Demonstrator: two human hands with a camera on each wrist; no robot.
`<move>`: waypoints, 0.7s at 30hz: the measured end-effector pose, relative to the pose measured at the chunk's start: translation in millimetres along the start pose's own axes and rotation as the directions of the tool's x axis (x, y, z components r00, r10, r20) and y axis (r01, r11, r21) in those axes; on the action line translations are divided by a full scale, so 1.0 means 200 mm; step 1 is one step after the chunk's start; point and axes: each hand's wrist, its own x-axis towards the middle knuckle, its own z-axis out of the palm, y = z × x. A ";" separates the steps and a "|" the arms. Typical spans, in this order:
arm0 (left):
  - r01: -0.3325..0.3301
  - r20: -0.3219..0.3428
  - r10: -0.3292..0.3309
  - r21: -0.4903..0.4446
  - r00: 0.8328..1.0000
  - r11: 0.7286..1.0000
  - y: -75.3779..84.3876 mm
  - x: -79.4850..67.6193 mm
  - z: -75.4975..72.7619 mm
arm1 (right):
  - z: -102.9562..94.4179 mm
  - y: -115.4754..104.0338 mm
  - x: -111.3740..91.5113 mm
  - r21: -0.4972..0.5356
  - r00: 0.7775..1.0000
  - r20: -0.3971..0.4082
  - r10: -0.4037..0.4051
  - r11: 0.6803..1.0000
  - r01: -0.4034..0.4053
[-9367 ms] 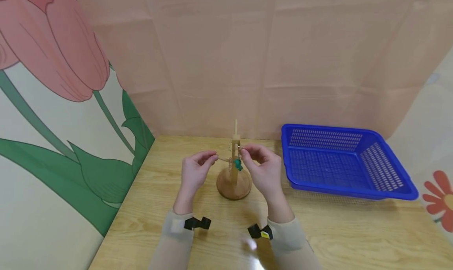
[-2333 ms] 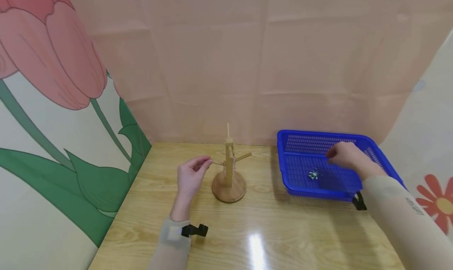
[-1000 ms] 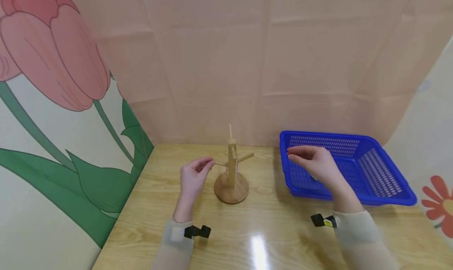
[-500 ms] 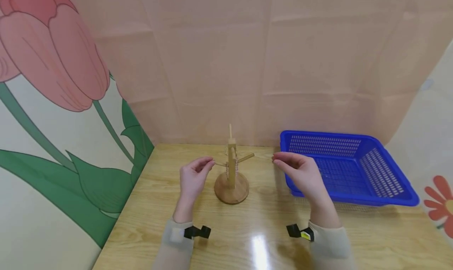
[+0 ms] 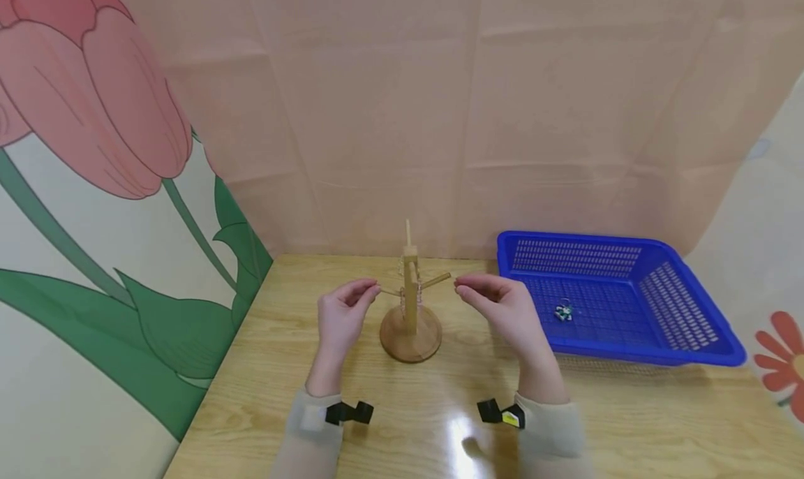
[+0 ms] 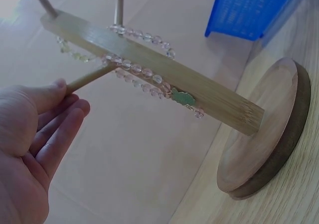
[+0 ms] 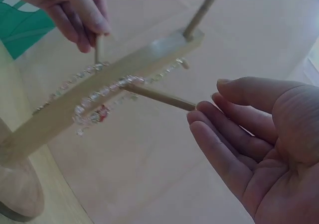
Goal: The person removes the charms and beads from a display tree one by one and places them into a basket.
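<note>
A wooden jewelry stand (image 5: 411, 301) stands upright on a round base. My left hand (image 5: 340, 315) pinches the end of its left peg (image 6: 89, 79). A pink beaded bracelet (image 6: 134, 67) with a green charm (image 6: 183, 97) hangs at that peg's root. My right hand (image 5: 507, 310) is beside the tip of the right peg (image 7: 159, 97). In the right wrist view, its thumb stands apart from the fingers, with nothing held between them. Another clear-pink beaded bracelet (image 7: 99, 95) with a red charm (image 7: 102, 113) hangs on the right peg.
A blue plastic basket (image 5: 641, 255) stands on the wooden table (image 5: 251, 367), right of the stand. In it lies a small green-and-white trinket (image 5: 563, 312) with a ring. A pink cloth (image 5: 377, 116) hangs behind the table.
The green trinket, earlier at the stand by my right hand, lies in the basket. My right hand has since moved left from the basket to the right peg. My left hand stays put.
</note>
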 end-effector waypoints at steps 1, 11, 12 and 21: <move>0.001 -0.001 -0.001 0.002 1.000 1.000 0.00 0.00 0.00 | 0.02 0.00 0.00 -0.016 1.000 0.002 0.001 1.000 -0.001; -0.013 0.002 0.013 -0.011 1.000 1.000 0.00 0.01 0.00 | 0.14 0.02 0.02 -0.077 0.999 0.011 -0.034 0.996 0.035; -0.015 0.003 0.015 -0.008 1.000 1.000 0.00 0.01 0.00 | 0.14 0.02 0.02 -0.075 0.999 0.008 -0.036 0.996 0.036; -0.012 -0.001 0.012 -0.003 1.000 1.000 -0.01 0.00 0.00 | 0.19 0.05 0.02 -0.059 0.996 -0.030 -0.084 0.995 0.082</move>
